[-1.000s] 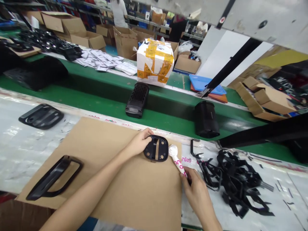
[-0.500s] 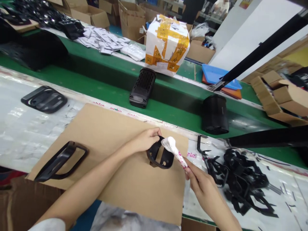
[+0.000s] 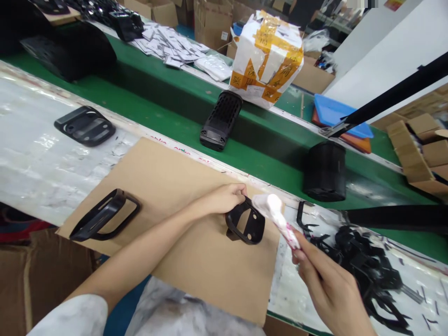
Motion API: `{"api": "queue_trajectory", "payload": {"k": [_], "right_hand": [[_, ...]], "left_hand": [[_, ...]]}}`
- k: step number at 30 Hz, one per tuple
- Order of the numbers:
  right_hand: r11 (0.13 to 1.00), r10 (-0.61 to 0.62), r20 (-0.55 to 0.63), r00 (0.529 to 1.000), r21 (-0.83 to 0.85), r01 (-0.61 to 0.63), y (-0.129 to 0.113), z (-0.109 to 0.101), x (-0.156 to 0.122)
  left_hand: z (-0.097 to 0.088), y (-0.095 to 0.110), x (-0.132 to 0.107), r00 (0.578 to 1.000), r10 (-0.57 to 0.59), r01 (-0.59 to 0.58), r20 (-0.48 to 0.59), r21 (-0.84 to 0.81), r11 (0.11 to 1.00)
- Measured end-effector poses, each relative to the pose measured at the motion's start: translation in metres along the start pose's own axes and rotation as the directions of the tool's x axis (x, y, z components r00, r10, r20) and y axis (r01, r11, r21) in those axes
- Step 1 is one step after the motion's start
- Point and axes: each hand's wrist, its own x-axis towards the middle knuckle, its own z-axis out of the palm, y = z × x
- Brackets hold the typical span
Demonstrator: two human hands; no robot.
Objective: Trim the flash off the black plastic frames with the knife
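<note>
My left hand (image 3: 226, 198) pinches the upper left edge of a black plastic frame (image 3: 258, 228) with holes in it, tilted on a sheet of brown cardboard (image 3: 196, 261). My right hand (image 3: 322, 266) is closed around the handle of a hammer (image 3: 275, 209) wrapped in white, its head just up and right of the frame. Whether the head touches the frame is hard to tell. To the left, a second black plastic frame (image 3: 105, 217) rests on the cardboard.
Black plastic scraps (image 3: 371, 266) are heaped at the right. Another black plate (image 3: 86, 126) lies at the left. On the green conveyor belt (image 3: 168, 126) stand a slotted black housing (image 3: 222, 120) and a black bin-like part (image 3: 325, 170). Behind is a taped white box (image 3: 268, 58).
The hammer has moved right, off the frame it overlapped before. The frame in my left hand has turned and tilts more. The whole view has shifted a little.
</note>
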Motion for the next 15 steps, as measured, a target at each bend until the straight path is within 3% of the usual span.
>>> {"api": "queue_trajectory", "payload": {"k": [3,9,15], "right_hand": [[0.997,-0.067,-0.100,0.993,-0.041,0.063,0.002,0.007,-0.002],[0.999,0.010,0.105,0.994,-0.053,-0.004,0.005,0.011,0.001],[0.999,0.045,-0.132,0.990,-0.017,-0.048,0.003,0.010,-0.012]], "left_hand": [[-0.001,0.003,-0.001,1.000,0.002,-0.003,0.019,0.051,0.999],[0.002,0.004,0.000,0.998,0.068,-0.069,0.009,0.049,0.996],[0.003,-0.005,0.005,0.995,0.101,-0.102,0.027,0.032,0.994]]}}
